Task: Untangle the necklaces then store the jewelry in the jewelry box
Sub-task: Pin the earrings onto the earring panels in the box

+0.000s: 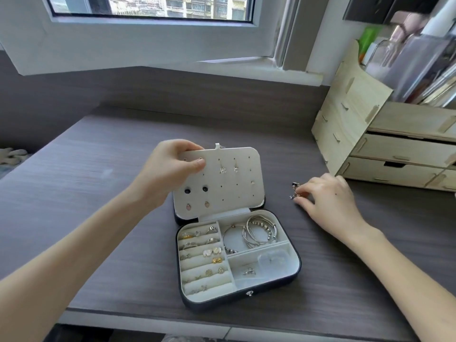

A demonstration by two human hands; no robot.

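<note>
Open desk (93,193) left of jewelry box (217,302); wooden organizer (394,149) blocks far right.

Both of the person's arms are bare from the hands back to the frame's lower edges, with nothing but skin along the whole of the left forearm (81,245) and the right forearm (394,255). The left hand (170,169) has slender fingers and a short, plain thumbnail (198,165) with a natural sheen. The right hand (328,198) has smooth knuckles, and a tiny dark speck (335,194) marks its back.
</note>
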